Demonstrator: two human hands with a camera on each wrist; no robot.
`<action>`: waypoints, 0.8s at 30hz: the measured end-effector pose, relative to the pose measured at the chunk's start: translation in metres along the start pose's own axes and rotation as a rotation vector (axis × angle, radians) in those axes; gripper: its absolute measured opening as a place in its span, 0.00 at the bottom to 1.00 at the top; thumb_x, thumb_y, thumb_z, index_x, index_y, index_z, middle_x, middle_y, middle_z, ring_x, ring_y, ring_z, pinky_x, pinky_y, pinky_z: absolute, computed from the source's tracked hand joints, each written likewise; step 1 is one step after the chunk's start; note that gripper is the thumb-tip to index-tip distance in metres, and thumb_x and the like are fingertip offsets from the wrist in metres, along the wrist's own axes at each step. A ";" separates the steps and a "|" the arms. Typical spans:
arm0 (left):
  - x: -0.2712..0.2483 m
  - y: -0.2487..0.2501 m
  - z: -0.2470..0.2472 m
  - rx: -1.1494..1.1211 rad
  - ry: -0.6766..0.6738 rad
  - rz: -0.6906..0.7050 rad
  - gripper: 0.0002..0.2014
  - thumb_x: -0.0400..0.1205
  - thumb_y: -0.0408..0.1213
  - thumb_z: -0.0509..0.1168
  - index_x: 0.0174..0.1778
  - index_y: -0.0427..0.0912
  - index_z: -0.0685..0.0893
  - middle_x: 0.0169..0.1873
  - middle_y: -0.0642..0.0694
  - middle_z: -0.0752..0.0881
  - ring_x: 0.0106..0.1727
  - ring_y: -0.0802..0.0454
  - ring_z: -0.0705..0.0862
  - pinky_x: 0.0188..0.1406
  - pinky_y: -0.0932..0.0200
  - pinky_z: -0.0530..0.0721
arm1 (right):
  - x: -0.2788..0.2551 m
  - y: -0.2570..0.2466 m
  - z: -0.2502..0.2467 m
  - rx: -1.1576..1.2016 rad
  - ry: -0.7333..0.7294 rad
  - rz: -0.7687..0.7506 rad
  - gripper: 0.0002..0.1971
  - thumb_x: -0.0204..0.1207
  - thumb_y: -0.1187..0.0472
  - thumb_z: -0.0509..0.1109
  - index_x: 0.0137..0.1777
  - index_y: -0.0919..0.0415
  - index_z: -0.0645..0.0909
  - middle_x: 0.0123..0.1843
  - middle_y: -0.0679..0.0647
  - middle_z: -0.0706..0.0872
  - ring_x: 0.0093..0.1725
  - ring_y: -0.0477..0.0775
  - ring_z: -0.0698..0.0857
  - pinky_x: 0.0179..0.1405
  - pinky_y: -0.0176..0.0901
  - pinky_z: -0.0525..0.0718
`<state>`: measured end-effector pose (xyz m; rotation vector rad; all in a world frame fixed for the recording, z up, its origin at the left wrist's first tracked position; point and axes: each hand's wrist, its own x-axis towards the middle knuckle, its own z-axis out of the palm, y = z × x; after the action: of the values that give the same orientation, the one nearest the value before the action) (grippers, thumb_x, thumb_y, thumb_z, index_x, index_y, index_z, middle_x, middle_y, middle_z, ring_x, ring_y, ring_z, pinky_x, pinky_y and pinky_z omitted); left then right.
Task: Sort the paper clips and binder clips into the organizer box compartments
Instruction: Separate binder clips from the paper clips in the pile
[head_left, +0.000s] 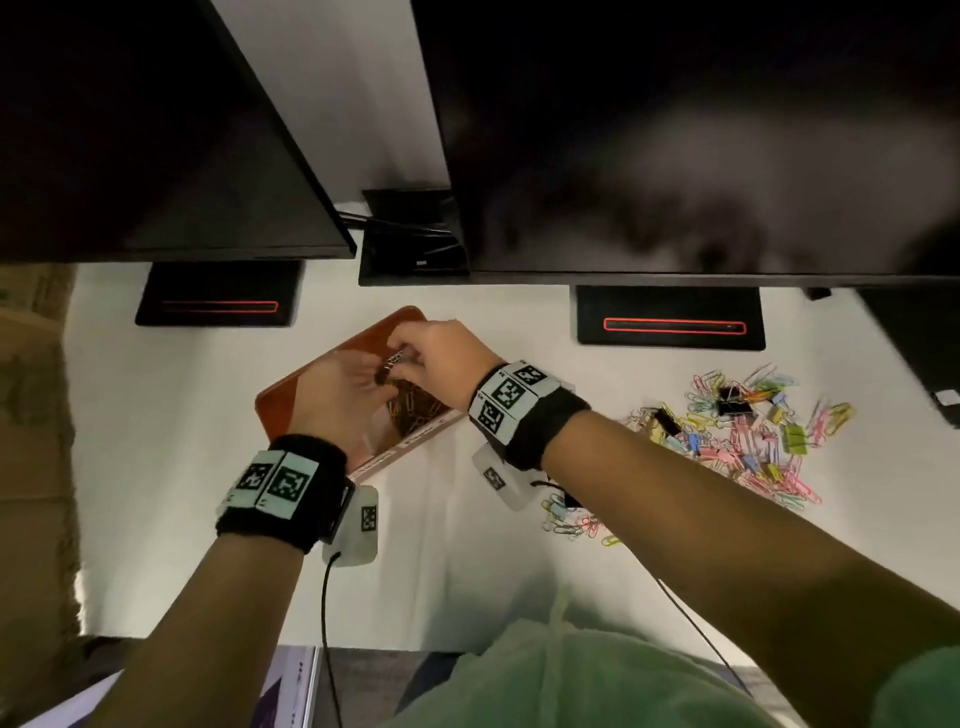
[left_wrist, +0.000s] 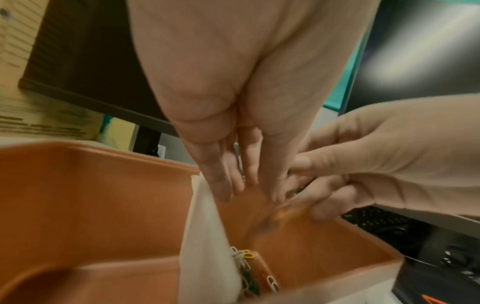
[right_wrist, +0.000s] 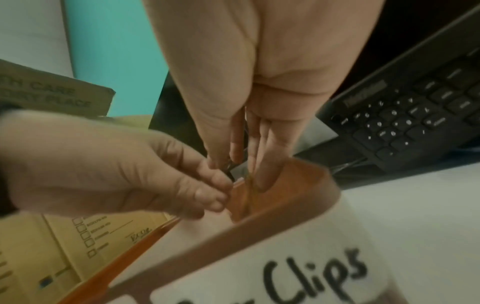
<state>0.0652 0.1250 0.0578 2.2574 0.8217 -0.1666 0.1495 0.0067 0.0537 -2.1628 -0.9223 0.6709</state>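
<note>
The orange organizer box (head_left: 291, 395) lies on the white desk, split by a white divider (left_wrist: 205, 246). Its right compartment holds several paper clips (left_wrist: 244, 259) and carries a label reading "Clips" (right_wrist: 311, 275). Above that compartment my left hand (head_left: 382, 373) and right hand (head_left: 401, 358) meet fingertip to fingertip, both pinching a small dark clip with metal wire (head_left: 390, 365). Below the fingertips is a brownish blur (left_wrist: 272, 220) that I cannot make out. A loose pile of coloured paper clips and binder clips (head_left: 743, 431) lies to the right on the desk.
Two dark monitors overhang the back of the desk on black stands (head_left: 670, 317). A black keyboard (right_wrist: 415, 115) sits behind the box. A cardboard carton (head_left: 31, 415) stands at the left. A few more coloured clips (head_left: 571, 519) lie under my right wrist.
</note>
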 end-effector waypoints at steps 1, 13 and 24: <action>-0.002 -0.001 0.000 0.027 0.013 0.018 0.14 0.75 0.32 0.71 0.57 0.39 0.83 0.52 0.44 0.86 0.49 0.56 0.81 0.53 0.63 0.75 | 0.001 0.000 0.005 -0.001 -0.013 0.007 0.17 0.77 0.59 0.69 0.64 0.61 0.79 0.59 0.60 0.86 0.58 0.58 0.84 0.60 0.47 0.81; -0.044 0.022 0.099 0.156 -0.413 0.525 0.19 0.77 0.29 0.66 0.64 0.46 0.78 0.59 0.47 0.77 0.52 0.53 0.81 0.57 0.57 0.82 | -0.105 0.138 -0.035 -0.162 0.118 0.402 0.15 0.77 0.63 0.65 0.63 0.56 0.79 0.57 0.55 0.84 0.48 0.49 0.80 0.55 0.42 0.79; -0.022 0.035 0.147 0.218 -0.402 0.457 0.17 0.82 0.29 0.57 0.67 0.40 0.77 0.62 0.42 0.77 0.59 0.45 0.79 0.66 0.54 0.76 | -0.079 0.161 -0.018 -0.108 0.025 0.469 0.11 0.73 0.65 0.70 0.56 0.61 0.82 0.56 0.59 0.85 0.56 0.59 0.83 0.57 0.46 0.79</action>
<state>0.0865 -0.0035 -0.0224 2.4318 0.0728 -0.4930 0.1795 -0.1444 -0.0410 -2.5056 -0.4418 0.8257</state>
